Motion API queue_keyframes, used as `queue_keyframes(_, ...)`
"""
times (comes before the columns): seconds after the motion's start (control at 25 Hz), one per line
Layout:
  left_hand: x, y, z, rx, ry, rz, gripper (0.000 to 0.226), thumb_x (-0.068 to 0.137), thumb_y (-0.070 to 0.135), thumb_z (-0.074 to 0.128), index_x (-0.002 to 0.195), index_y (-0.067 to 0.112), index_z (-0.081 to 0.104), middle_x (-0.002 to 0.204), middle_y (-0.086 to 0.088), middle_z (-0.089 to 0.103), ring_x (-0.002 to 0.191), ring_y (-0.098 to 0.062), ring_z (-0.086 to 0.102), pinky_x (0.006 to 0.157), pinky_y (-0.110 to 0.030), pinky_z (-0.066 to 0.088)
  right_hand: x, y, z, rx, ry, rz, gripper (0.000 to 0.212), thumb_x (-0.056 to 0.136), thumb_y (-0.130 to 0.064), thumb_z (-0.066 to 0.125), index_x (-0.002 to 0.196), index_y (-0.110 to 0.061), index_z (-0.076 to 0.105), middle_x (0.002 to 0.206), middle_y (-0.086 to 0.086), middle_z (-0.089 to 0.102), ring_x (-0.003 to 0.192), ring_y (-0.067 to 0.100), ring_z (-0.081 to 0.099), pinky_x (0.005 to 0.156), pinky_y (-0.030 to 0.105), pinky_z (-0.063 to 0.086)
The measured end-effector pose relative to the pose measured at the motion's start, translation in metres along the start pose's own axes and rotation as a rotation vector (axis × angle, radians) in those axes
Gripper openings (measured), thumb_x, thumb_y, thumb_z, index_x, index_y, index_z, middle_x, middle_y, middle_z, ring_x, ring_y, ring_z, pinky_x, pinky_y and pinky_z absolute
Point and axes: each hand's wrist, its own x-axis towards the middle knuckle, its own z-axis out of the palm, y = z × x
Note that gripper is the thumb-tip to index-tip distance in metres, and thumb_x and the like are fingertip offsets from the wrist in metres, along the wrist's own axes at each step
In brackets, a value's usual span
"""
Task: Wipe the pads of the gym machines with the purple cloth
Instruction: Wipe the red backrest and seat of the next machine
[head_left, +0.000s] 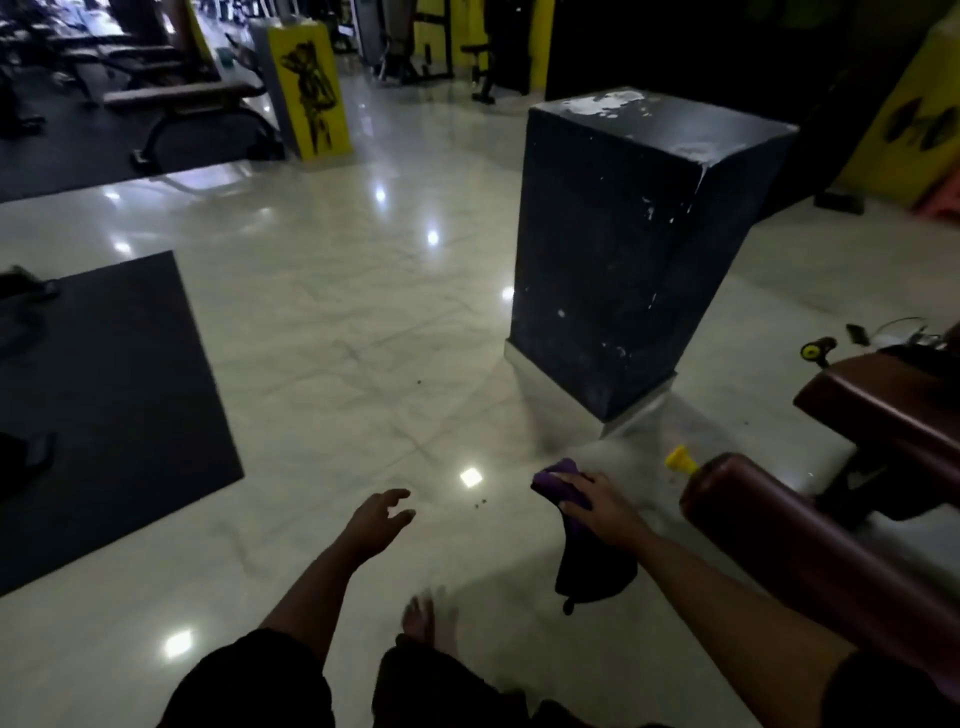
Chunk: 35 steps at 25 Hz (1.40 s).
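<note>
The right hand (597, 501) grips the purple cloth (555, 480), fingers curled over its bunched top while the rest hangs dark below the wrist. The cloth is held in the air above the tiled floor (332, 332) and touches no pad. The left hand (379, 519) is empty, its fingers spread and relaxed.

Just beside the cloth, to its right, lies a brown roller pad (779, 540) with a yellow end cap (680, 460), and beyond it a brown seat pad (883, 410) of the same machine. Neither shows a wet streak or any mark that tells whether it is wiped; the light is too dim to judge. More padded benches (182, 93) stand far off at the upper left, so much of the job likely remains. This looks like a moment between pads, not a stroke.
</note>
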Motion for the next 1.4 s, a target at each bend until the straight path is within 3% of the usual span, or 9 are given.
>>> queue_keyframes(0.28,0.229,0.091,-0.06,0.167,-0.21,0.202,0.042,0.092,0.024,0.052,0.133,0.014,0.045,0.134,-0.014,0.049,0.123,-0.026,0.048,0.099,-0.027,0.036,0.135,0.001,-0.061,0.123,0.252,0.283,0.05,0.093,-0.025,0.053,0.14,-0.022,0.037,0.134,0.015,0.039,0.122,0.029,0.045,0.097,0.025,0.033)
queue_keyframes(0.6,0.41,0.271,-0.017,0.35,-0.455,0.523,0.044,0.092,0.02,0.051,0.134,0.01,0.043,0.139,-0.013,0.045,0.126,-0.026,0.046,0.102,-0.028,0.035,0.207,0.066,-0.133,0.249,0.485,0.596,0.049,0.094,-0.029,0.053,0.14,-0.023,0.037,0.138,0.014,0.035,0.124,0.028,0.044,0.102,0.029,0.034)
queue_keyframes(0.92,0.473,0.457,0.08,0.433,-0.753,0.819,0.044,0.091,0.02,0.054,0.132,0.006,0.047,0.134,-0.018,0.051,0.122,-0.032,0.05,0.102,-0.036,0.042,0.226,0.137,-0.225,0.302,0.739,0.805,0.051,0.092,-0.028,0.056,0.139,-0.022,0.038,0.132,0.017,0.042,0.123,0.03,0.043,0.097,0.027,0.032)
queue_keyframes(1.12,0.478,0.558,0.131,0.488,-0.853,1.004,0.046,0.093,0.028,0.05,0.136,0.014,0.041,0.138,-0.014,0.044,0.125,-0.027,0.046,0.097,-0.028,0.038,0.222,0.172,-0.266,0.33,0.894,0.904,0.049,0.089,-0.033,0.057,0.136,-0.029,0.043,0.126,0.013,0.048,0.117,0.027,0.047,0.09,0.026,0.035)
queue_keyframes(1.4,0.489,0.676,0.197,0.512,-0.98,1.161,0.042,0.092,0.024,0.052,0.132,0.014,0.047,0.134,-0.016,0.048,0.123,-0.026,0.047,0.098,-0.025,0.037,0.228,0.218,-0.328,0.291,1.088,1.091,0.05,0.091,-0.029,0.056,0.139,-0.028,0.041,0.12,0.014,0.049,0.113,0.026,0.048,0.086,0.025,0.033)
